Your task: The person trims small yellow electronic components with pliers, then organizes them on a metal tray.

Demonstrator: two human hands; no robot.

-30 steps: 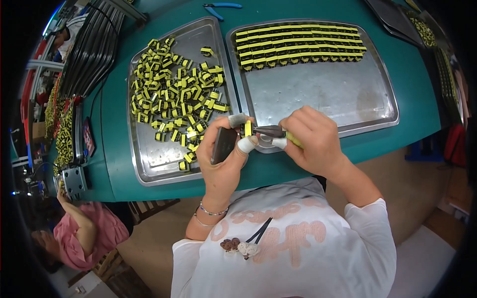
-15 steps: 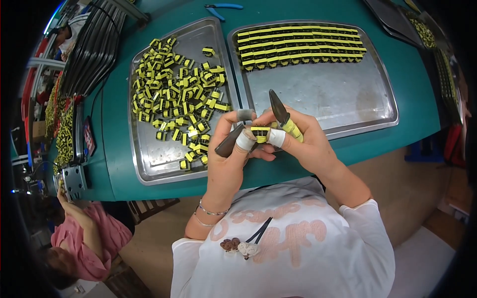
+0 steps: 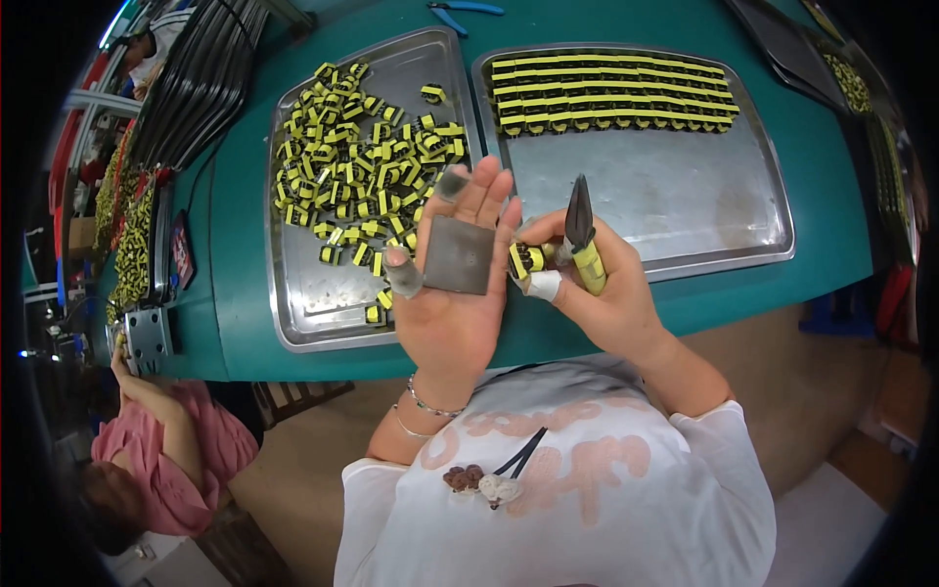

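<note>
My left hand (image 3: 445,323) is palm up with its fingers spread, over the right edge of the left tray. A flat dark grey square plate (image 3: 460,256) lies on the palm; grey covers sit on the thumb and one finger. My right hand (image 3: 611,293), just to its right, pinches a small yellow-and-black transformer (image 3: 526,259), with dark pins on one side, between taped fingertips. That same hand also keeps a dark pointed tool (image 3: 585,235) with a yellow-wrapped handle, its tip pointing away from me. Whether the tool is tweezers or a blade I cannot tell.
A metal tray (image 3: 293,323) on the left bears a loose heap of transformers (image 3: 367,157). In the right metal tray (image 3: 675,196), transformers stand in several neat rows (image 3: 616,93). Blue-handled pliers (image 3: 465,12) lie at the back of the green table (image 3: 240,284). Another person (image 3: 176,450) sits at lower left.
My hands have parted. The left has turned palm up and opened, showing the square plate; the right keeps the transformer, now tilted, and the pointed tool. The view has shifted slightly.
</note>
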